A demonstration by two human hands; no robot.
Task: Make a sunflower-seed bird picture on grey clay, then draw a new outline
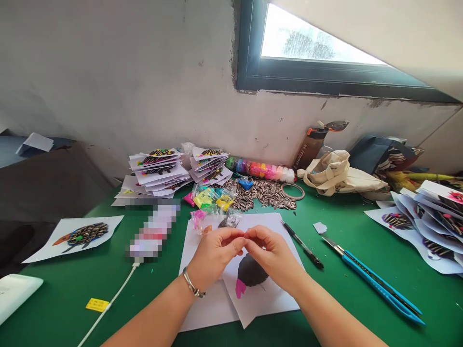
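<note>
My left hand [220, 250] and my right hand [273, 255] meet fingertip to fingertip above the white paper [202, 303]. Both are closed in a pinch, and whatever lies between the fingers is hidden. Beneath my right hand, a sheet carries a flattened dark grey clay shape [251, 271] with a pink clay piece [240, 288] at its lower left. Small bags of coloured clay [204, 198] lie just beyond my hands, among them a bag of dark clay [229, 220]. A black pen [302, 245] rests at the paper's right edge.
Blue-handled tweezers [383, 284] lie at the right. Behind are sunflower seeds [264, 193], a tape ring [292, 191], coloured clay tubs [260, 170], a bottle [311, 147] and a cloth bag [333, 173]. Stacked seed pictures [159, 176] stand back left; a white cable [119, 301] crosses the left.
</note>
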